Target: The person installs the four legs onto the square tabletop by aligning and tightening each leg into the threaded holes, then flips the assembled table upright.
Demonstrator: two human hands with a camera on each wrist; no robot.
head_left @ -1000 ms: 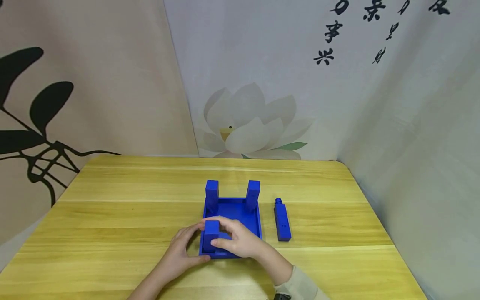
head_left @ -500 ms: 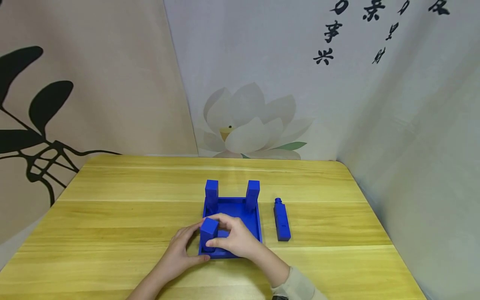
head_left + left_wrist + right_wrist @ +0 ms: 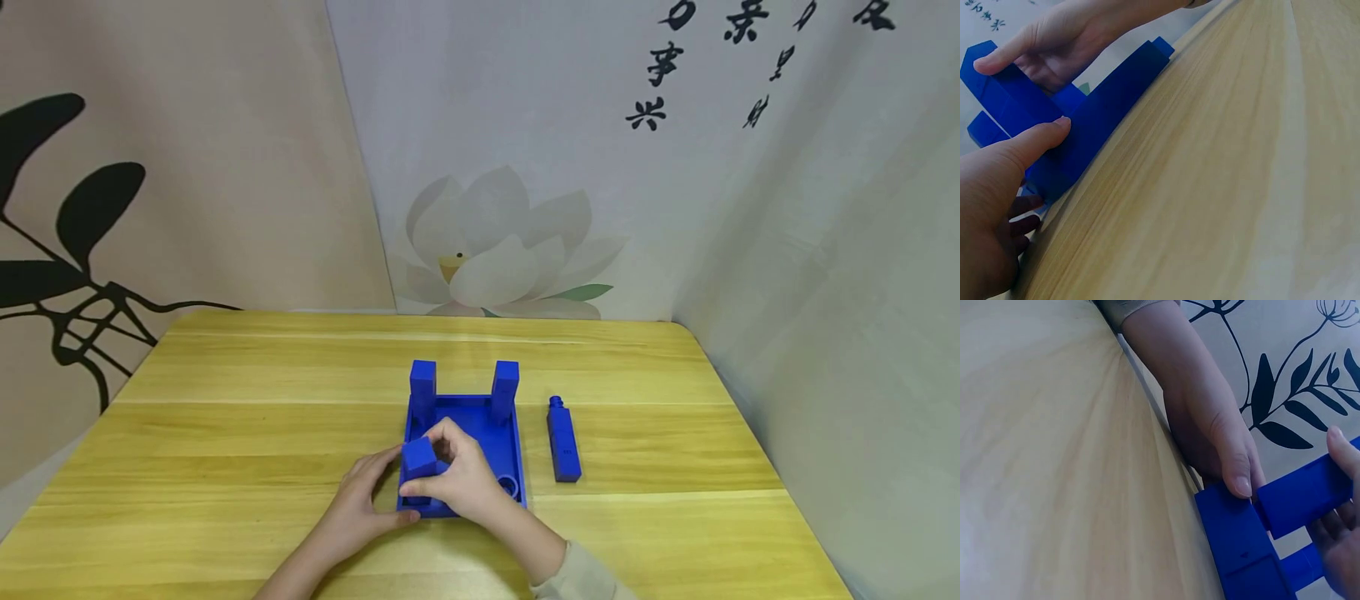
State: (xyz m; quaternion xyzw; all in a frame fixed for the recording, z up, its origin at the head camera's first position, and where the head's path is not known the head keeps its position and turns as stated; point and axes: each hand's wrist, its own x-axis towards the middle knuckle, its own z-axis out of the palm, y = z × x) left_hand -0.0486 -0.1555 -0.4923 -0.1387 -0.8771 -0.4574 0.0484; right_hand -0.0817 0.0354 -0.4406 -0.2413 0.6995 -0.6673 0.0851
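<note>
A blue, shallow rectangular base (image 3: 480,427) with a raised rim lies on the table. At its near-left corner stands a square blue leg (image 3: 418,456), turned at an angle to the rim. My right hand (image 3: 467,479) pinches this leg between thumb and fingers. My left hand (image 3: 362,504) grips the base at the same corner; its thumb (image 3: 1047,139) presses the side and the fingers go round the left edge. Two more blue legs, one far-left (image 3: 423,390) and one far-right (image 3: 506,390), stand upright. The near-right corner shows a round socket (image 3: 508,486). The held leg's lower end is partly hidden.
A loose blue leg (image 3: 564,443) with a threaded end lies on the wooden table (image 3: 675,533), right of the base. Printed cloth (image 3: 510,125) hangs behind the table and along its sides.
The held leg has turned from square with the rim to an angle. My right hand has rotated with it, uncovering the near-right socket. My left hand and the base have stayed put.
</note>
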